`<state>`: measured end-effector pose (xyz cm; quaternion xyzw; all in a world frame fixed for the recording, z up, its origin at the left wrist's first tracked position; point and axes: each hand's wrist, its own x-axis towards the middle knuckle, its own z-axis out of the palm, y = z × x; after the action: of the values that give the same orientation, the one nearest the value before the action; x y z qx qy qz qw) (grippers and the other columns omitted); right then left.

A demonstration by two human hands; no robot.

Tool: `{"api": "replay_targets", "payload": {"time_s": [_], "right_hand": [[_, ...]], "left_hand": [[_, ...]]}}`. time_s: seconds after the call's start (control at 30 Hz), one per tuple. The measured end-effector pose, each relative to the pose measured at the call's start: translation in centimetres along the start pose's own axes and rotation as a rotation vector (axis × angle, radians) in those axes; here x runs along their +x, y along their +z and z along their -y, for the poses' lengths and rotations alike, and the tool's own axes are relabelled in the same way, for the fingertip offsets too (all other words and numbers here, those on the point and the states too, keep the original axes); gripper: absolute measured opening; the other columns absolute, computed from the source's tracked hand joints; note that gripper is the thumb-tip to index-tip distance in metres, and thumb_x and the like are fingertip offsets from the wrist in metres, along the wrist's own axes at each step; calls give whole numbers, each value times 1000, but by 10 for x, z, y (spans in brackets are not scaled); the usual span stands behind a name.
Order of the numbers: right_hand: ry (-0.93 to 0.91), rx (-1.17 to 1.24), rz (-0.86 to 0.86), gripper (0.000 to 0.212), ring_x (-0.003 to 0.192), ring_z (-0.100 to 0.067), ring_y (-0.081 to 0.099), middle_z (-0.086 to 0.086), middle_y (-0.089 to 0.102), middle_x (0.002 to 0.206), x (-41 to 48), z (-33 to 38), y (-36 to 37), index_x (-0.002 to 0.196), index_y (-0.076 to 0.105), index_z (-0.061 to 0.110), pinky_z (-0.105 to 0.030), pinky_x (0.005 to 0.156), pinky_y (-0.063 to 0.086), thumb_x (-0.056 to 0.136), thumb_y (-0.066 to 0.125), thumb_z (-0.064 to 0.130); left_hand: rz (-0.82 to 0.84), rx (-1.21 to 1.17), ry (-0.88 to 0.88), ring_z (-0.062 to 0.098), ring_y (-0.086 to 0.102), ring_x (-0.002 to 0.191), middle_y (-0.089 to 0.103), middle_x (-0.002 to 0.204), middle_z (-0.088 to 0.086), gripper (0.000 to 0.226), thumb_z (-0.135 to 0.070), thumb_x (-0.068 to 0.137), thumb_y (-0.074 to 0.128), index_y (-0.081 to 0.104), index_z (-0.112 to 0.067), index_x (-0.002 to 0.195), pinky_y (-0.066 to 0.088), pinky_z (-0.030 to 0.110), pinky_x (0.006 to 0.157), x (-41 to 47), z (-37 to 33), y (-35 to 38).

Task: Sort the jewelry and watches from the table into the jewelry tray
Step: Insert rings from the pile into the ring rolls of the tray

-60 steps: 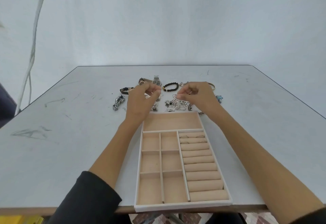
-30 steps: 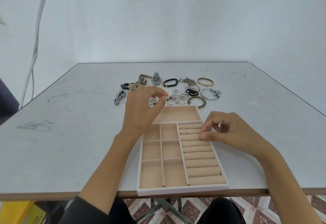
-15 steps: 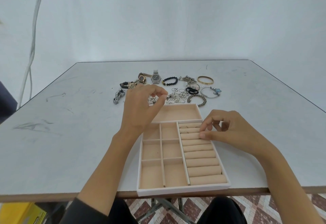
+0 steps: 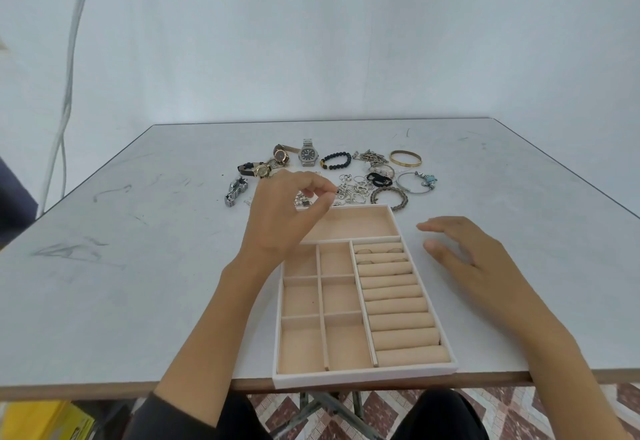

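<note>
Fingers of my left hand [image 4: 284, 221] are curled, thumb tip and forefinger tip pressed together above the far left corner of the jewelry tray [image 4: 363, 378]; whether some small piece sits in that pinch, I cannot tell. My right hand [image 4: 464, 256] is just beside the tray's right wall, its fingers [image 4: 437, 228] spread apart and relaxed, gripping nothing; I cannot tell whether it touches the tabletop [image 4: 138, 266].

Inside the tray, four rings [image 4: 363, 251] sit in the two farthest grooves of the padded rolls on its right side. The wide far compartment and the six square compartments on its left side show only their lining.

Beyond the tray's far edge the loose pieces lie on the tabletop. A heap of silver rings [image 4: 351, 190] and a twisted bracelet [image 4: 389, 198] lie nearest that edge. Farther off are a silver watch [image 4: 308, 156], a brown-strap watch [image 4: 281, 154], a black bead bracelet [image 4: 335, 159] and a gold bangle [image 4: 406, 157]. Off the far left corner lie a black-strap watch [image 4: 258, 170] and a silver link watch [image 4: 236, 191].
</note>
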<state>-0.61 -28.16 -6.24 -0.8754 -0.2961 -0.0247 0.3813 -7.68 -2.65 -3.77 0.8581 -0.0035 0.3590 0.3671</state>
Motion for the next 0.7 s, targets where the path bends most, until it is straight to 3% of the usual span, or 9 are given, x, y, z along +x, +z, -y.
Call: {"api": "replay_targets", "payload": {"time_s": [0.07,0.17,0.33,0.4,0.53,0.7], "right_hand": [[46,-223,135,47,143,-3,18,18,27,152,-8,-3,3,144,35,38,-27,118,10,97,39,43],[92,-487,306,54,146,-3,-9,16,-4,159,-10,-3,7,151,3,40,-31,118,-8,99,18,49],[95,-517,298,53,146,-4,-11,14,-9,159,-10,0,7,150,0,40,-32,119,-8,100,13,48],[96,-506,289,52,146,-3,-11,15,-8,159,-11,-1,8,150,2,41,-32,119,-8,100,14,48],[93,-509,277,52,146,-3,-10,14,-8,159,-10,-1,8,150,2,41,-32,119,-8,100,15,47],[91,-511,282,53,146,-3,-10,14,-8,159,-11,0,8,150,1,41,-32,119,-8,100,14,48]], "left_hand": [[36,-77,-12,8,60,82,68,79,-17,7,-22,82,71,74,-26,87,47,27,84,-1,-5,0],[122,-211,-46,7,61,81,69,79,-19,11,-18,79,77,75,-26,86,45,19,85,-3,-14,0],[377,-264,8,13,64,78,70,75,-15,11,-16,74,81,78,-14,85,46,15,83,-8,-24,0],[454,-251,57,15,64,73,71,74,-13,12,-17,73,82,78,-13,83,49,21,80,-9,-23,2],[562,-271,-2,11,63,73,72,76,-5,12,-18,72,84,79,-21,83,50,22,73,-10,-18,5],[603,-228,14,8,65,74,72,75,-6,12,-19,72,84,79,-16,83,50,21,73,-10,-14,6]]}}
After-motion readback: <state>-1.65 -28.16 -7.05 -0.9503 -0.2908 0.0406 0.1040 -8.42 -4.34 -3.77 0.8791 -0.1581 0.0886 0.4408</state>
